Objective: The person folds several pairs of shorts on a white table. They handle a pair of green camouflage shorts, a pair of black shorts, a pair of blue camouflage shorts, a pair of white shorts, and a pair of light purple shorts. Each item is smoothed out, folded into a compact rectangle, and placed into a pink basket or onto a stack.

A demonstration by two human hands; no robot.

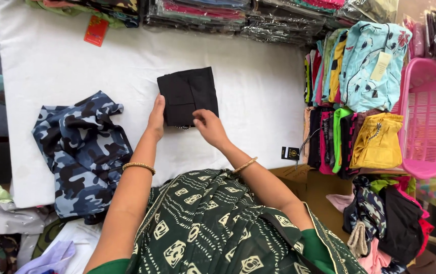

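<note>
A folded black garment [187,94] lies on the white sheet [253,101] in the middle. My left hand [156,117] holds its left edge, fingers pressed along the side. My right hand [208,125] grips the lower right corner of the garment between thumb and fingers. Both wrists carry a thin gold bangle. A blue, grey and black camouflage garment [81,152] lies spread to the left of my left arm, apart from the hands.
Stacks of folded clothes in clear wrap [218,15] line the far edge. At right stand piles of folded colourful clothes [355,101] and a pink plastic basket [426,116]. A black tag [290,152] lies near them. More cloth heaps [4,223] sit at lower left.
</note>
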